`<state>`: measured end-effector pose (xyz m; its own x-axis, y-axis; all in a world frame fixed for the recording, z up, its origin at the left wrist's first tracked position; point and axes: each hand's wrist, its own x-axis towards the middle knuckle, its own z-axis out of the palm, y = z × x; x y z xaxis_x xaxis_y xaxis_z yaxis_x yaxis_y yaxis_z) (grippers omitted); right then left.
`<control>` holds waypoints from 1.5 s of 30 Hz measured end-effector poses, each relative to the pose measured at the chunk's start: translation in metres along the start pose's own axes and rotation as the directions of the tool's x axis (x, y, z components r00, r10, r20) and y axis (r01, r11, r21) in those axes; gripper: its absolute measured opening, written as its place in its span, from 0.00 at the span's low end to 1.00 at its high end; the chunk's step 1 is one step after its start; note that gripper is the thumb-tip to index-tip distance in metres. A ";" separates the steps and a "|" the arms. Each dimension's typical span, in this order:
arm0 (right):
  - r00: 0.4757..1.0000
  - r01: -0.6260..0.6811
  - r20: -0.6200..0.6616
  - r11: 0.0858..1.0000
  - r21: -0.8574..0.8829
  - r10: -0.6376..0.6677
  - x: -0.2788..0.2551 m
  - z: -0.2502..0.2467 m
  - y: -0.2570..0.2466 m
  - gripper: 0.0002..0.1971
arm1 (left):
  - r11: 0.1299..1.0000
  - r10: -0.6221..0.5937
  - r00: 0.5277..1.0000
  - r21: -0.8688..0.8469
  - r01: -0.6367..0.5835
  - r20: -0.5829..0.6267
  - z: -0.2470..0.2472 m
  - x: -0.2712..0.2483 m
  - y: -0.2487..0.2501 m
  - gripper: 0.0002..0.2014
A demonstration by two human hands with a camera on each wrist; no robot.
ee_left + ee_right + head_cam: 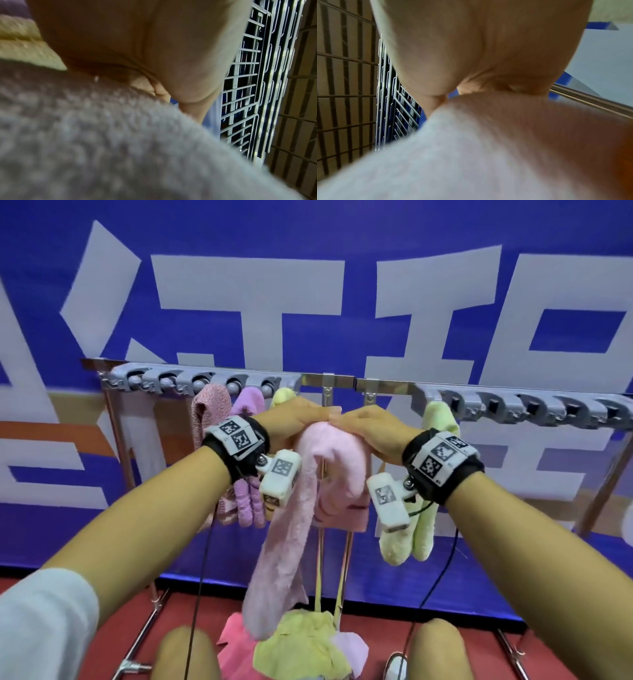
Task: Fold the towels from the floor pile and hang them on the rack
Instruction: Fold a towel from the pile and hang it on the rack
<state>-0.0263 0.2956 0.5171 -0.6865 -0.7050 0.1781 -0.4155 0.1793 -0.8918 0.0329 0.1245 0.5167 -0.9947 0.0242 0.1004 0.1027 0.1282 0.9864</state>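
Head view: at frame centre the left hand (291, 419) and right hand (371, 428) lie curled over the top of a pink towel (329, 460), gripping it at the rack (342, 380). One long tail hangs toward the pile (301, 645) at the bottom; uneven halves could drag it off once released.

Left wrist view: the palm presses on fuzzy cloth in the lower frame; fingertips are hidden.

Right wrist view: likewise, so whether it sits over the bar is unclear.
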 end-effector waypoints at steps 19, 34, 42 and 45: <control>0.996 -0.073 -0.035 0.984 0.160 0.080 -0.029 -0.042 0.003 0.11 | 0.999 0.030 0.986 -0.046 -0.022 0.162 0.044 0.012 0.014 0.15; 0.969 -0.103 -0.185 0.946 0.308 0.166 -0.086 -0.107 0.031 0.07 | 0.992 0.102 0.959 0.040 -0.116 0.265 0.128 0.067 0.004 0.09; 0.899 -0.086 -0.351 0.892 0.444 0.261 -0.108 -0.164 0.046 0.11 | 0.994 0.104 0.975 0.021 -0.110 0.198 0.196 0.102 0.005 0.09; 0.878 -0.081 -0.395 0.896 0.436 0.272 -0.109 -0.183 0.052 0.11 | 0.980 0.199 0.972 -0.008 -0.200 0.125 0.209 0.113 0.004 0.02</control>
<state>-0.0819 0.5077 0.5275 -0.9509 -0.2994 0.0783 -0.0564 -0.0812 -0.9951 -0.0771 0.3349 0.5052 -0.9450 0.1727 0.2779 0.2992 0.1125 0.9475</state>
